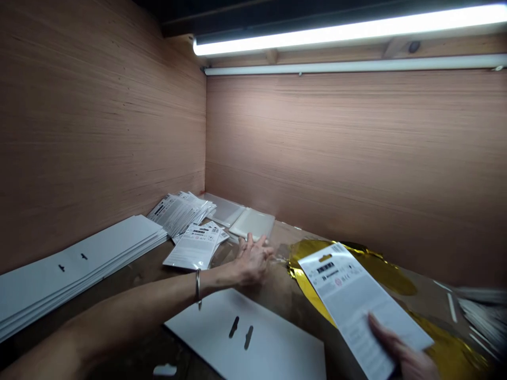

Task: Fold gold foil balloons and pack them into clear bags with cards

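Card (340,287): in the right hand, tilted above the gold foil, printed side up, its slotted end pointing away from the person.
Right hand (407,353): closed on the card's near end, thumb flat across the print; the other fingers are hidden beneath.
Left hand (254,262): fingers spread and loosely bent at the near edge of the clear bags (255,222); whether they touch or grip a bag, I cannot tell. A bracelet (198,287) circles the wrist.
Gold foil (386,272): crumpled on the table (273,295), beneath and beyond the card.
White sheet (277,338): on the near part of the table, with two dark slots.
Printed cards (194,248): overlapping, left of the bags, just before a larger pile (180,211).
White boards (99,253): stacked along the left wall (103,116).
Lamp (348,29): lit, overhead.
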`<state>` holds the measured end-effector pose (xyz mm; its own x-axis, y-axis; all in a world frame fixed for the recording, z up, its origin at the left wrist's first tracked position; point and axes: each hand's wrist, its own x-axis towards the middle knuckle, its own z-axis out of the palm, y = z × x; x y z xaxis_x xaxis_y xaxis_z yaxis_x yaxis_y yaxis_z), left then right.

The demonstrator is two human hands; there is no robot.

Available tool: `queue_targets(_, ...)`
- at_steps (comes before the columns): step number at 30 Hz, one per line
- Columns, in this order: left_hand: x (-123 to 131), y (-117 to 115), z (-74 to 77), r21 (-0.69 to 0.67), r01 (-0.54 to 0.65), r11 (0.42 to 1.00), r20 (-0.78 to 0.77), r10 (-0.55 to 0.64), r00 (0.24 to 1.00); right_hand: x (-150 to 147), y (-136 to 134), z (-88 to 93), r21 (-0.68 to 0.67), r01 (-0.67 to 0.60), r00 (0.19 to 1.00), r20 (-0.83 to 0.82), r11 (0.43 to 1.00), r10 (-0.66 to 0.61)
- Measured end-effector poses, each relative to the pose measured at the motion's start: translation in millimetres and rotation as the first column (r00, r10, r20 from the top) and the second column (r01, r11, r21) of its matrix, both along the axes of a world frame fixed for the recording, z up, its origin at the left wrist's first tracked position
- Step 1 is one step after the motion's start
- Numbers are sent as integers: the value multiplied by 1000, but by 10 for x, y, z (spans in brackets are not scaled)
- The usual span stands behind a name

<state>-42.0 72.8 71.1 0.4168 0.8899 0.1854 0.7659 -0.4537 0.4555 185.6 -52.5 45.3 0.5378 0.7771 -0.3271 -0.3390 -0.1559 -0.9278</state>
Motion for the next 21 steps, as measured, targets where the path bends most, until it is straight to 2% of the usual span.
queue_targets(3, -65, -557, -49, -64, 75, 995, -147, -83, 986, -178, 10, 108, 20, -44, 996, -79, 999, 46)
queue_targets(6, -136, -868, -119, -109, 53, 993, -145, -69, 987, -285, -26, 6, -23, -74, 996, -52, 997, 73)
queue_targets(9, -201, -940, -174, -101, -37, 994, 100, 47, 994, -290, -87, -132, -83, -92, 996, -20, 992, 91)
queue_targets(10, -225, -928, -180, -120, -91, 989, 220, 116, 969, -282, -104, -162, -95, -94, 996, -20, 991, 93)
queue_targets(12, -280, -876, -173, -252, -201, 947, 435, 297, 850, -273, -128, -191, -100, -87, 996, -21, 991, 85)
queue_targets(14, -345, -806, -151, -501, -205, 841, 504, 476, 721, -282, -139, -192, -97, -87, 996, -28, 992, 84)
queue_targets(15, -377, -770, -143, -634, -145, 759, 482, 535, 694, -293, -141, -187, -92, -88, 996, -32, 992, 86)
queue_targets(17, -424, -708, -147, -837, 16, 547, 394, 583, 711, -322, -139, -169, -88, -94, 995, -38, 992, 91)
queue_targets(18, -433, -687, -163, -892, 80, 445, 354, 578, 735, -335, -138, -154, -85, -95, 995, -42, 992, 91)
queue_targets(19, -430, -675, -190, -921, 122, 370, 329, 570, 753, -346, -141, -133, -81, -93, 995, -44, 992, 90)
queue_targets(20, -415, -671, -224, -932, 141, 333, 318, 570, 758, -354, -152, -102, -74, -89, 995, -49, 993, 85)
queue_targets(21, -390, -677, -262, -934, 149, 326, 321, 577, 751, -357, -174, -60, -64, -86, 995, -59, 994, 82)
